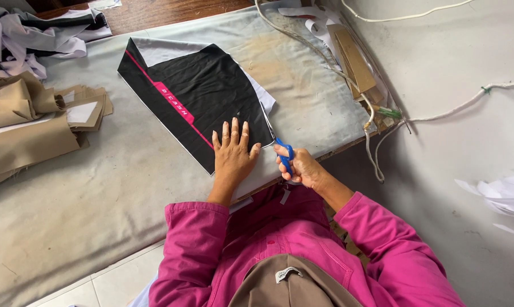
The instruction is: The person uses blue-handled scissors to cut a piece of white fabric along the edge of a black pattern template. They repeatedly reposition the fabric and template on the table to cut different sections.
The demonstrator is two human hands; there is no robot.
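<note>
Gripping blue scissors (pixel 285 154) beside black fabric (pixel 203 94)

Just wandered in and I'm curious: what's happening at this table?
A person in a pink top is cutting fabric. The left hand lies flat on a black fabric panel with a pink stripe, pinning it to the grey padded table. The right hand grips blue-handled scissors at the panel's lower right edge, near the table's edge. Folded tan cloth and cardboard patterns sit at the left; white cords hang at the right.
</note>
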